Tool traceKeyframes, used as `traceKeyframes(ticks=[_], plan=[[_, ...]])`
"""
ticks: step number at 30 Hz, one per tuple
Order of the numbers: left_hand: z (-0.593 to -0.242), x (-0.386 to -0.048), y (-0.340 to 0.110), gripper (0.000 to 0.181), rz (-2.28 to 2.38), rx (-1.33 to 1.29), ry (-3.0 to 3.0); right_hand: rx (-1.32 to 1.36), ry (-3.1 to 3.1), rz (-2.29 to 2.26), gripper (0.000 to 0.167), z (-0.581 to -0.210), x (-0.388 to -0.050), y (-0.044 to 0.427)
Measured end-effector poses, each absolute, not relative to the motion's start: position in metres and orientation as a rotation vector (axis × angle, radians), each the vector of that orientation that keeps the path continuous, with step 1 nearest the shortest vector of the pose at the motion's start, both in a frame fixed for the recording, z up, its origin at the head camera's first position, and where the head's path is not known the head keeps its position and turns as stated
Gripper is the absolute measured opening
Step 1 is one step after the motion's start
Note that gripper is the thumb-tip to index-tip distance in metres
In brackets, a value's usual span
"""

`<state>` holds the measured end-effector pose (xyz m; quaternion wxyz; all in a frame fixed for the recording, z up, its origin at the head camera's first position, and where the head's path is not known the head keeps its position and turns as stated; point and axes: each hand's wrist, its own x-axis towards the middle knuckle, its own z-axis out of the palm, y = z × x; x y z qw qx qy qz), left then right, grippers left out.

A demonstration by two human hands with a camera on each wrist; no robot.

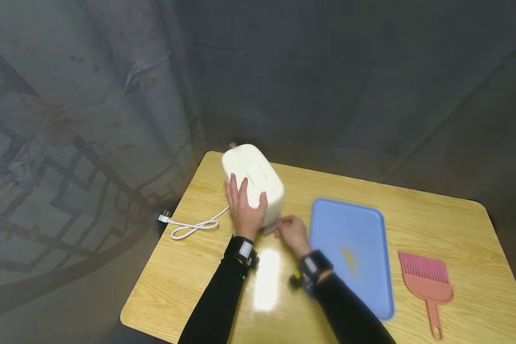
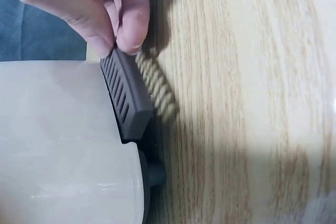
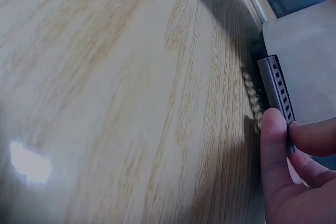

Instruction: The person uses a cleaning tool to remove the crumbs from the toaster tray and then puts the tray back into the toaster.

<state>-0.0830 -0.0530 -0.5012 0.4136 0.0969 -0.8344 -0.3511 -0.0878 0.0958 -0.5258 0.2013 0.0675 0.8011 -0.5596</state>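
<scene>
A cream-white, rounded box-shaped appliance (image 1: pixel 254 174) stands at the table's back left. My left hand (image 1: pixel 246 215) rests on its top and side with the fingers spread. At the appliance's near lower edge, my right hand (image 1: pixel 294 234) pinches one end of a grey slotted strip (image 1: pixel 271 228) between thumb and fingers. In the left wrist view the slotted strip (image 2: pixel 128 95) tilts out slightly from the white body, close above the tabletop. The right wrist view shows the fingertips on the end of the strip (image 3: pixel 275 87). Any part of it inside the appliance is hidden.
A white power cord (image 1: pixel 198 225) lies looped left of the appliance, its plug (image 1: pixel 165 219) at the table's left edge. Right of my hands is a blue tray (image 1: pixel 344 224) with a tan patch. Farther right lie a pink brush (image 1: pixel 423 267) and dustpan (image 1: pixel 428 288).
</scene>
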Motion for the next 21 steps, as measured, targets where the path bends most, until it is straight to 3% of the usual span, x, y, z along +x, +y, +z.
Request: traceKeyframes(ticks=[5,9,16,18,21], plan=[[-0.502,-0.08,-0.051,0.061,-0.887,0.244,-2.103,0.222,2.208,-1.605,0.04,-0.525,-0.085,0.096],[-0.501,-0.078,-0.05,0.06,-0.894,0.237,-2.095,0.2,2.206,-1.613,0.059,-0.526,-0.084,0.097],[-0.501,-0.078,-0.05,0.061,-0.885,0.219,-2.077,-0.175,2.421,-1.405,0.093,-0.524,-0.087,0.1],[-0.5,-0.074,-0.051,0.068,-0.948,0.221,-2.106,-0.27,2.458,-1.358,0.096,-0.523,-0.087,0.101],[-0.499,-0.062,-0.056,0.095,-1.154,0.239,-2.161,-0.329,2.481,-1.299,0.095,-0.523,-0.086,0.102]])
